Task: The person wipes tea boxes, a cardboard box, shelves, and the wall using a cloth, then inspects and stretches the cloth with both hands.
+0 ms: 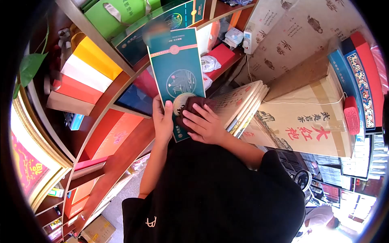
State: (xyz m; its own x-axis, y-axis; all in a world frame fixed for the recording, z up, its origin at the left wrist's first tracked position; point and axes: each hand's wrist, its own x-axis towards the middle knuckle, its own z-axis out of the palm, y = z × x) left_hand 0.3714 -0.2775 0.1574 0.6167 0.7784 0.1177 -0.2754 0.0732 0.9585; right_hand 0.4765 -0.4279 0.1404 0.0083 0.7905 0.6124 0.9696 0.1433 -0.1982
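My left hand (163, 120) grips the left edge of a long dark green box (176, 65), its thumb lying along the front. The box is held tilted before my chest and bears a pink band, a round line drawing and a pale round emblem. Under my right hand (206, 124) is a bunched dark brown cloth (195, 104), pressed against the lower right of the box. The fingers of this hand are bent over the cloth, and together they hide part of the emblem and the box's lower edge.
Wooden shelves on the left hold several coloured bags (83, 71) and an orange-red box (111, 135). A similar green box (162, 25) stands behind the held one. To the right are stacked flat packages (243, 103) and a large cardboard carton (310, 121). A person (322, 216) appears at lower right.
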